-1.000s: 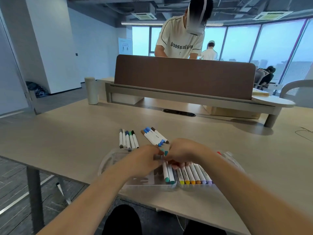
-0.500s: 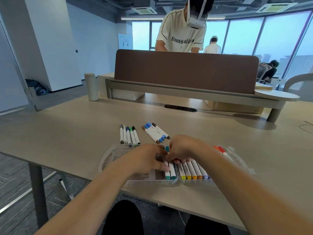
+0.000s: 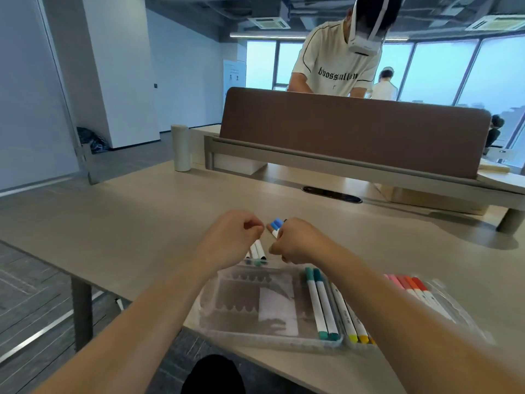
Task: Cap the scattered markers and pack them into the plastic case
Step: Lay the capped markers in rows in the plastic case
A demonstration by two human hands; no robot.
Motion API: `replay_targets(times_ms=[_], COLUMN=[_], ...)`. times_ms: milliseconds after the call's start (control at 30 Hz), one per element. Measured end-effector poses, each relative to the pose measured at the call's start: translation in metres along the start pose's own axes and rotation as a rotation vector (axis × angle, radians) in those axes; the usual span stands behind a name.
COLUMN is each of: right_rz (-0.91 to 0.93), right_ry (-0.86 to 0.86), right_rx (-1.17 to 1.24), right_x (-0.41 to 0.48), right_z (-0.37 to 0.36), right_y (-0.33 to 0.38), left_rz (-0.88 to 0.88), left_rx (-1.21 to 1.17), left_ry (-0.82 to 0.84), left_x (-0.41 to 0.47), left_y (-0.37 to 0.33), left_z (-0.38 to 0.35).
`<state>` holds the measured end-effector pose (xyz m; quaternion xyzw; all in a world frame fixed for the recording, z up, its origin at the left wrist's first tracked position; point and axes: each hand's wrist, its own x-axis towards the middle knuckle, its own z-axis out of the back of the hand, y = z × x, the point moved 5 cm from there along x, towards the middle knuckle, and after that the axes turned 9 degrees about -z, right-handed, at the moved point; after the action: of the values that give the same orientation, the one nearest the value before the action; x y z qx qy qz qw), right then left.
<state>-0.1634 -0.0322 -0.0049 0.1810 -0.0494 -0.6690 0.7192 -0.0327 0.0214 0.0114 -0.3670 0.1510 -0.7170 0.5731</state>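
The clear plastic case (image 3: 247, 305) lies open at the table's near edge. Two teal-capped markers (image 3: 322, 302) lie in its right part, with yellow and orange ones (image 3: 355, 325) beside them and red and pink ones (image 3: 412, 287) farther right. Beyond the case, my left hand (image 3: 231, 237) is curled into a fist just above a loose group of markers (image 3: 257, 253), with nothing visible in it. My right hand (image 3: 297, 241) is curled over the blue-capped markers (image 3: 277, 225). Their caps stick out past my fingers, and I cannot see whether I grip one.
A brown desk divider (image 3: 352, 132) on a grey shelf crosses the far side of the table. A pale cylinder (image 3: 181, 147) stands at the shelf's left end. A person in a white shirt (image 3: 332, 69) stands behind the divider. A cable slot (image 3: 332, 194) sits mid-table.
Both hands have left the case and moved forward to the loose markers. A second teal marker now lies in the case. The camera has moved closer and tilted up.
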Motion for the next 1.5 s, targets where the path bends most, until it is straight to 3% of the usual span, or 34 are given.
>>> replay_targets(times_ms=[167, 333, 700, 933, 1133, 1500], right_rz=[0.012, -0.022, -0.048, -0.001, -0.064, -0.123], right_ry=[-0.015, -0.047, 0.066, -0.067, 0.231, 0.374], right_rx=[-0.076, -0.227, -0.441, -0.242, -0.139, 0.037], right_x=[0.022, 0.034, 0.055, 0.041, -0.013, -0.071], right_z=[-0.012, -0.013, -0.027, 0.0, 0.019, 0.005], right_y=[0.035, 0.055, 0.071, 0.058, 0.019, -0.046], left_rz=[0.088, 0.127, 0.156, 0.122, 0.061, -0.043], left_rx=[0.13, 0.113, 0.11, 0.12, 0.055, 0.138], left_ry=[-0.033, -0.035, -0.091, -0.077, -0.006, 0.343], left_x=[0.011, 0.018, 0.016, 0.011, 0.0, -0.032], left_y=[0.033, 0.05, 0.065, 0.052, 0.011, -0.04], left_z=[0.009, 0.01, 0.009, 0.008, -0.015, -0.065])
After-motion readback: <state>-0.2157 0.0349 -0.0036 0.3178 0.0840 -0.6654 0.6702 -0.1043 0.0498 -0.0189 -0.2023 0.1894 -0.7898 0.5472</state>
